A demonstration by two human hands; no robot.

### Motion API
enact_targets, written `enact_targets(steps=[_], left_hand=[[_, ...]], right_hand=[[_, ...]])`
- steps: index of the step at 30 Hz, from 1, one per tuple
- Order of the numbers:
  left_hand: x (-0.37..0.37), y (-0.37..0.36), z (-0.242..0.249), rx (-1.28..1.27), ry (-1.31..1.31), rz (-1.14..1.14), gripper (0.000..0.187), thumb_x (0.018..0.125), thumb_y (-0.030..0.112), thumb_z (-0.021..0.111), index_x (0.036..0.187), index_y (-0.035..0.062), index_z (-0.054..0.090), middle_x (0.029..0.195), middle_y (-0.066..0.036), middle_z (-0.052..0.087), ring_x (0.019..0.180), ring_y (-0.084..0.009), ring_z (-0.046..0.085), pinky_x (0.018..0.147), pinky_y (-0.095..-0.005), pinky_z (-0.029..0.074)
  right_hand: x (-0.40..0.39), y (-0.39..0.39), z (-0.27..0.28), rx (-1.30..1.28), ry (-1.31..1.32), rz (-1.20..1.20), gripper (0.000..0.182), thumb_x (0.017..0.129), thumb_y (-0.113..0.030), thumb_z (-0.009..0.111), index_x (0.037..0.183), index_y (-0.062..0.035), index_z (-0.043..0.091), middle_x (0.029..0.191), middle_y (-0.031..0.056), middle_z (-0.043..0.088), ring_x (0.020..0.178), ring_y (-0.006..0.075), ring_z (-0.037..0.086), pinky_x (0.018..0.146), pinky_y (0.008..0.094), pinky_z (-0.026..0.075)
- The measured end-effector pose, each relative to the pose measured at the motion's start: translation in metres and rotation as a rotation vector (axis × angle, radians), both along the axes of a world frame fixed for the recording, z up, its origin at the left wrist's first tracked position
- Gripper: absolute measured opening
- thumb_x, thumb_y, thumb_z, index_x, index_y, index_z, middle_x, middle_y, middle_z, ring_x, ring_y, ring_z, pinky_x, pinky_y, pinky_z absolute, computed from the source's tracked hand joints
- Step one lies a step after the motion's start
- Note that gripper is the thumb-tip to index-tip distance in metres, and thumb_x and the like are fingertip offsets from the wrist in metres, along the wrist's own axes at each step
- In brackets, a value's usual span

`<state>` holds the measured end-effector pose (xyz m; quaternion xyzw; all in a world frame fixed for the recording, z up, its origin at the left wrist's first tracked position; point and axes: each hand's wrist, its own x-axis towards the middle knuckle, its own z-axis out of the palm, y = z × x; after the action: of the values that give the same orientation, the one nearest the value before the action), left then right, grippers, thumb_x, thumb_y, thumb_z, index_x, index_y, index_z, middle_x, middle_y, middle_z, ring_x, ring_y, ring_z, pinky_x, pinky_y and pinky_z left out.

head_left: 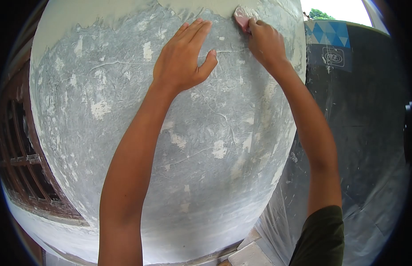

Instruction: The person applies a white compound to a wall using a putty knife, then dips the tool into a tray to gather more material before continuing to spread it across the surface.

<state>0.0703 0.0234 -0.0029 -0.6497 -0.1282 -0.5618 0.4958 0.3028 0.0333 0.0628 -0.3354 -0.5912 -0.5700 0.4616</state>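
My left hand [183,57] lies against the grey, patchy wall [126,124], its fingers stretched out and the thumb spread to the side. Higher up and to the right, my right hand [266,43] is closed around a pinkish putty knife [242,20]. White putty coats the knife's blade, which meets the wall near the lower edge of a cream putty layer [104,9]. That edge runs ragged across the top of the wall. My fingers hide the knife's handle.
At the left is a brown wooden window frame [30,166]. A dark surface [365,111] with a blue-and-white triangle-patterned strip [328,33] stands at the right. Clear plastic sheeting [279,221] hangs low at the right, near a pale slab [250,256].
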Motion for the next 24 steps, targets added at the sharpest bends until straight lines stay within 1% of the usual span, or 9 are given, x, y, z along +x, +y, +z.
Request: enact_targets(steps=[2, 4, 8, 10, 13, 16, 21, 23, 24], left_hand=[[-0.001, 0.000, 0.002, 0.003, 0.000, 0.002, 0.054, 0.087, 0.026, 0.057, 0.133, -0.0033, 0.056, 0.136, -0.022, 0.059, 0.131, -0.0334, 0.053, 0.117, -0.0418, 0.036], [0.001, 0.002, 0.002, 0.001, -0.003, 0.017, 0.055, 0.087, 0.026, 0.057, 0.133, -0.0041, 0.056, 0.136, -0.022, 0.059, 0.131, -0.0332, 0.053, 0.117, -0.0418, 0.036], [0.000, 0.000, 0.000, -0.014, 0.000, 0.020, 0.056, 0.087, 0.025, 0.057, 0.133, -0.0049, 0.055, 0.136, -0.022, 0.058, 0.131, -0.0334, 0.053, 0.117, -0.0416, 0.036], [0.000, 0.000, 0.001, -0.007, 0.004, 0.025, 0.056, 0.087, 0.025, 0.057, 0.133, -0.0053, 0.055, 0.136, -0.022, 0.059, 0.131, -0.0335, 0.053, 0.117, -0.0416, 0.036], [0.000, 0.001, 0.002, -0.001, 0.014, 0.013, 0.056, 0.086, 0.025, 0.057, 0.134, -0.0048, 0.055, 0.136, -0.022, 0.059, 0.131, -0.0334, 0.053, 0.117, -0.0417, 0.036], [0.001, 0.002, 0.002, 0.002, 0.002, 0.023, 0.056, 0.086, 0.024, 0.057, 0.133, -0.0048, 0.055, 0.136, -0.022, 0.059, 0.131, -0.0336, 0.053, 0.117, -0.0420, 0.036], [0.002, -0.001, -0.001, -0.030, 0.006, 0.014, 0.055, 0.086, 0.021, 0.057, 0.135, -0.0040, 0.053, 0.137, -0.021, 0.058, 0.132, -0.0341, 0.052, 0.117, -0.0436, 0.035], [0.001, -0.003, -0.001, -0.038, 0.011, 0.007, 0.055, 0.086, 0.018, 0.056, 0.137, -0.0033, 0.051, 0.138, -0.020, 0.057, 0.134, -0.0342, 0.050, 0.117, -0.0450, 0.034], [0.002, -0.003, 0.000, -0.048, 0.012, -0.001, 0.055, 0.086, 0.017, 0.056, 0.137, -0.0032, 0.051, 0.138, -0.020, 0.057, 0.134, -0.0341, 0.050, 0.117, -0.0450, 0.034]], right_hand=[[-0.005, -0.012, -0.021, -0.024, -0.007, -0.004, 0.012, 0.085, -0.003, 0.055, 0.092, -0.0020, 0.064, 0.091, 0.0174, 0.069, 0.086, 0.0378, 0.068, 0.072, 0.0495, 0.054], [-0.002, -0.019, -0.020, 0.013, 0.063, 0.076, 0.018, 0.084, -0.004, 0.056, 0.099, -0.0052, 0.065, 0.094, 0.0158, 0.068, 0.085, 0.0398, 0.066, 0.076, 0.0493, 0.053], [0.012, -0.005, 0.044, 0.088, 0.081, 0.113, 0.019, 0.084, -0.004, 0.055, 0.099, -0.0056, 0.066, 0.093, 0.0163, 0.068, 0.084, 0.0395, 0.066, 0.075, 0.0494, 0.053], [0.016, 0.006, 0.057, 0.087, 0.015, -0.064, 0.019, 0.085, -0.005, 0.055, 0.100, -0.0049, 0.066, 0.093, 0.0170, 0.068, 0.085, 0.0393, 0.067, 0.074, 0.0496, 0.053], [0.010, 0.007, 0.013, -0.020, 0.031, -0.076, 0.020, 0.085, -0.006, 0.057, 0.102, -0.0039, 0.065, 0.094, 0.0172, 0.068, 0.087, 0.0393, 0.067, 0.075, 0.0490, 0.054], [0.006, -0.004, -0.037, 0.001, 0.000, 0.055, 0.021, 0.084, -0.007, 0.060, 0.104, -0.0035, 0.065, 0.093, 0.0161, 0.068, 0.088, 0.0390, 0.066, 0.074, 0.0481, 0.054], [0.006, -0.017, 0.033, 0.062, 0.088, 0.124, 0.022, 0.084, -0.006, 0.058, 0.104, -0.0041, 0.067, 0.093, 0.0181, 0.068, 0.084, 0.0408, 0.066, 0.076, 0.0487, 0.053], [0.012, 0.002, 0.060, 0.033, 0.115, 0.043, 0.018, 0.085, -0.005, 0.056, 0.100, -0.0019, 0.066, 0.095, 0.0203, 0.068, 0.086, 0.0419, 0.067, 0.076, 0.0495, 0.053], [0.009, 0.004, 0.053, 0.002, 0.063, -0.010, 0.016, 0.086, -0.004, 0.055, 0.098, -0.0007, 0.065, 0.097, 0.0211, 0.068, 0.086, 0.0424, 0.067, 0.076, 0.0497, 0.053]])
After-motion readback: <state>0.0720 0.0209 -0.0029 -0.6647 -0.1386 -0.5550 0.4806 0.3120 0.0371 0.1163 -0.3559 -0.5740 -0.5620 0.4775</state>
